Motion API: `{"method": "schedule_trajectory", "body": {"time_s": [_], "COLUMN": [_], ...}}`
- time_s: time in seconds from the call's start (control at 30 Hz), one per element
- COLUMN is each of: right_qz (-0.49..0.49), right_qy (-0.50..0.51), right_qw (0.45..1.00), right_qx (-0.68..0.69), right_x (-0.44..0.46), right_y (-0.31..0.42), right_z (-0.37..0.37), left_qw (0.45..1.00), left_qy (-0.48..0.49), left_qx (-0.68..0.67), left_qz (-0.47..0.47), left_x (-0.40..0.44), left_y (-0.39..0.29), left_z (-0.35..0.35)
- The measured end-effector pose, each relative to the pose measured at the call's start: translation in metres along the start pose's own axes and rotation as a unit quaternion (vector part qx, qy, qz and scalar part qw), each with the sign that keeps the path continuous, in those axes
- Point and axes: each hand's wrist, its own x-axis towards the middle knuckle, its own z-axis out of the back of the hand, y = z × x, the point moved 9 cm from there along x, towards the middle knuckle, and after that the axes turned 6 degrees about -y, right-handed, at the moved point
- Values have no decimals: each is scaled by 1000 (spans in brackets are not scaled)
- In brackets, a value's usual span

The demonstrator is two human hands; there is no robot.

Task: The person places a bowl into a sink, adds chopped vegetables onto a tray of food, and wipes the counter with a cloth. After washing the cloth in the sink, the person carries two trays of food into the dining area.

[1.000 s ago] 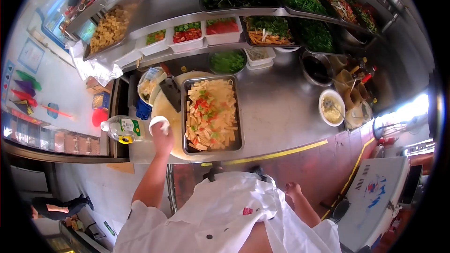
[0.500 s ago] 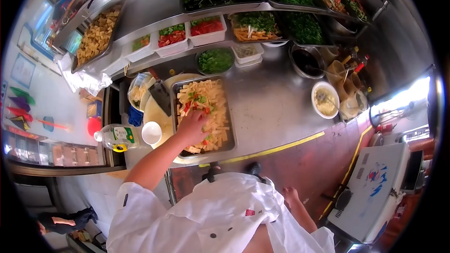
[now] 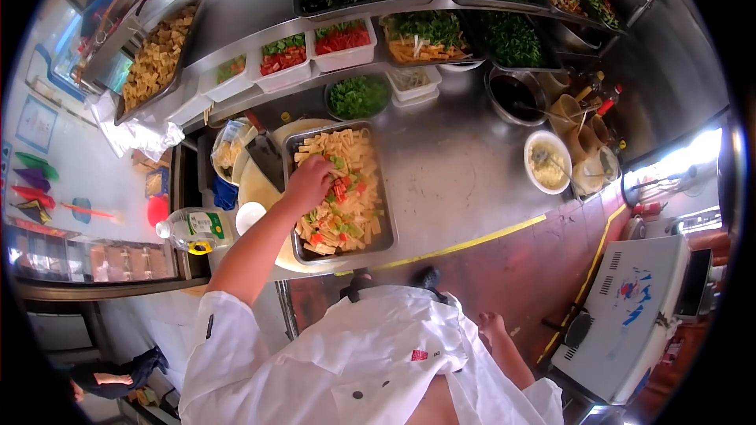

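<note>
My left hand [image 3: 310, 182] reaches over a metal tray [image 3: 391, 241] of pale tofu strips [image 3: 340, 145]. Its fingers are pinched together at the strips, beside chopped red and green pepper [image 3: 346, 187]; whatever is between the fingertips is hidden. Scattered pepper pieces lie down the middle and lower part of the tray. At my right side hangs my right hand [image 3: 492, 324], its fingers curled in and nothing visible in them. A white cup [image 3: 250, 218] stands by my left forearm, on a round pale board [image 3: 260, 181] where a cleaver [image 3: 266, 159] lies.
Left of the tray lies a clear bottle [image 3: 197, 230]. Beyond it are a bowl of chopped greens [image 3: 357, 97] and white tubs of cut peppers [image 3: 282, 63]. A white bowl with a spoon [image 3: 547, 162] stands right, near a dark sauce pot [image 3: 516, 97]. Filled trays line the shelf above.
My left hand has moved up and slightly left over the tray. More red and green pepper pieces show below it. My right hand stays at my side.
</note>
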Motion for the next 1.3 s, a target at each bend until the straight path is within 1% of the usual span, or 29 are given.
{"method": "schedule_trajectory", "body": {"time_s": [0.03, 0.13, 0.2, 0.23, 0.3, 0.33, 0.37, 0.43, 0.5, 0.53, 0.6, 0.63, 0.73, 0.77, 0.87, 0.9, 0.97, 1.0, 1.07, 1.17, 1.2, 1.27, 1.3], "right_qz": [12, 39, 40, 35, 23, 19, 15, 8, 13, 15, -3, -11, -23, -18, -1, 2, 9, 3, -8, -16, -16, -16, -27], "right_qy": [-7, -26, -36, -16, 24, 8, -7, -36, -23, -16, -42, -55, -67, -47, -49, -40, -22, -31, -50, -32, -33, -37, -28], "right_qw": [1000, 999, 998, 999, 993, 997, 1000, 997, 997, 997, 998, 998, 997, 999, 997, 997, 998, 998, 998, 996, 996, 997, 996], "right_qx": [-9, -23, -13, 32, 117, 70, 22, -73, -73, -72, -44, -28, -1, 15, -63, -63, -61, -55, -41, 87, 81, 69, 84], "right_x": [-3, -26, -37, -28, -24, -27, -34, -64, -69, -71, -70, -68, -60, -60, -73, -76, -82, -77, -59, -19, -18, -18, -17], "right_y": [16, 59, 74, 61, 42, 39, 32, 43, 42, 40, 33, 30, 19, 15, 30, 35, 46, 43, 32, -2, -4, -7, -12], "right_z": [-2, -7, -10, -11, -14, -11, -9, -10, -9, -9, -3, -3, 0, -2, -9, -11, -15, -12, -6, 2, 2, 4, 4], "left_qw": [997, 994, 998, 997, 992, 987, 989, 998, 997, 995, 989, 991, 981, 983, 992, 995, 994, 991, 992, 992, 991, 990, 988], "left_qy": [5, -30, 32, 65, 86, 95, 118, 32, -69, -90, -131, -85, 123, 123, 92, 66, 24, 4, -24, -46, -51, -94, -115], "left_qx": [-42, -10, 24, 40, 54, 60, 58, 37, 31, 31, 32, 37, 13, 11, 45, 31, -56, -99, -69, -38, -32, -33, -35], "left_qz": [62, 104, 47, 19, -68, -112, -66, -30, 9, 27, 59, 98, 151, 138, 79, 72, 88, 95, 107, 115, 117, 103, 97], "left_x": [7, 15, 9, 5, 1, 0, 9, 29, 42, 41, 40, 36, 10, 6, 19, 27, 43, 46, 45, 44, 45, 51, 53], "left_y": [12, 15, -14, -25, -34, -38, -24, -7, 8, 14, 24, 35, 37, 36, 26, 23, 25, 26, 25, 26, 24, 13, 8], "left_z": [-2, 10, 8, 5, -11, -20, -30, -17, 4, 11, 29, 24, -2, -12, -21, -22, -19, -17, 2, 24, 30, 42, 46]}}
